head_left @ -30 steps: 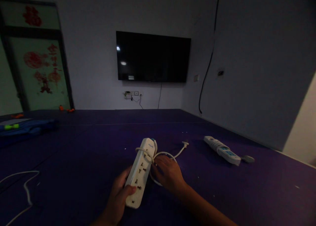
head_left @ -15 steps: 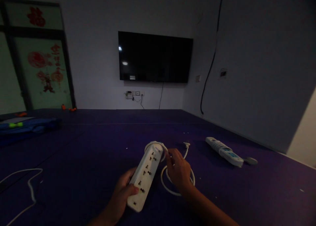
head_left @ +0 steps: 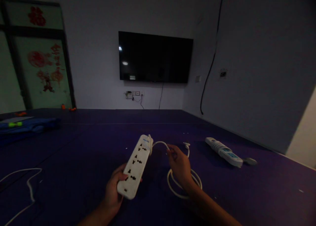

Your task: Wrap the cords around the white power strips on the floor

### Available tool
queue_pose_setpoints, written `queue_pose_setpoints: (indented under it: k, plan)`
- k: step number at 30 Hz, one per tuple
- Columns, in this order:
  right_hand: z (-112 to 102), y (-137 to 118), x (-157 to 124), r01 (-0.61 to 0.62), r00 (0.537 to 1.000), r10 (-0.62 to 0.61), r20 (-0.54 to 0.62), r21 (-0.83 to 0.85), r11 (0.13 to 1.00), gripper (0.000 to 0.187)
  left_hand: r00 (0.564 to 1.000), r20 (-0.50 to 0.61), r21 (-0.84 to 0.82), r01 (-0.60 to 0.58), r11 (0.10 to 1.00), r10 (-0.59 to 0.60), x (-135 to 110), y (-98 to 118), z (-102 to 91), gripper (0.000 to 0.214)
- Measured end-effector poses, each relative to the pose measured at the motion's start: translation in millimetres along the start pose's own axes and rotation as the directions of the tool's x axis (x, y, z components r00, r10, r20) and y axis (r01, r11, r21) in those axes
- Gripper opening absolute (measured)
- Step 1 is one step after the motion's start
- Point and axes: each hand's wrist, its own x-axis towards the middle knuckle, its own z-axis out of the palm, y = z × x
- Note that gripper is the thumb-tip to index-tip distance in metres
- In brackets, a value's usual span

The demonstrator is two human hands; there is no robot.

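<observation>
My left hand (head_left: 114, 189) grips the near end of a white power strip (head_left: 134, 165) and holds it a little above the dark purple floor, its sockets facing up. From the strip's far end a white cord (head_left: 184, 186) runs to my right hand (head_left: 179, 166), which pinches it just right of the strip. The remaining cord lies in loose loops on the floor under my right wrist, with its plug (head_left: 186, 144) lying beyond my fingers.
A second white power strip (head_left: 224, 152) with its cord wound round it lies on the floor to the right. Another white cord (head_left: 27, 183) trails at the far left. A blue bundle (head_left: 27, 125) sits at the left; a dark television (head_left: 155, 57) hangs on the far wall.
The cord that was wrapped round the strip's far end has come off it. My right hand has pulled the cord to the right, and more loops now lie on the floor.
</observation>
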Motion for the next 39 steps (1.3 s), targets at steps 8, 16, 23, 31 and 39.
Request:
queue_pose_setpoints:
  k: [8, 16, 23, 31, 39]
  plan:
    - [-0.1, -6.7, -5.0, 0.009, 0.998, -0.008, -0.063, 0.014, 1.0, 0.036, 0.947, -0.26, 0.032, -0.186, 0.982, 0.188, 17.4, -0.8, -9.5, 0.034]
    - [-0.9, -9.1, -4.6, 0.046, 0.997, -0.053, -0.064, -0.107, 0.993, 0.03, 0.972, -0.208, 0.02, -0.105, 0.994, 0.107, 17.8, -2.3, -8.8, 0.03]
    - [1.4, -5.3, -5.7, 0.366, 0.916, -0.4, -0.017, -0.366, 0.855, 0.039, 0.99, -0.092, 0.071, -0.103, 0.992, 0.11, 8.2, -3.7, -6.1, 0.037]
    - [4.7, -14.1, -15.0, 0.522, 0.852, -0.492, 0.179, -0.362, 0.772, 0.035, 0.996, -0.022, 0.111, -0.084, 0.99, 0.087, -0.3, -5.7, -1.6, 0.037]
    - [5.8, -14.1, -18.6, 0.589, 0.808, -0.56, 0.185, -0.295, 0.753, 0.03, 0.994, 0.093, 0.078, 0.043, 0.996, -0.05, -0.5, -9.7, -5.2, 0.044]
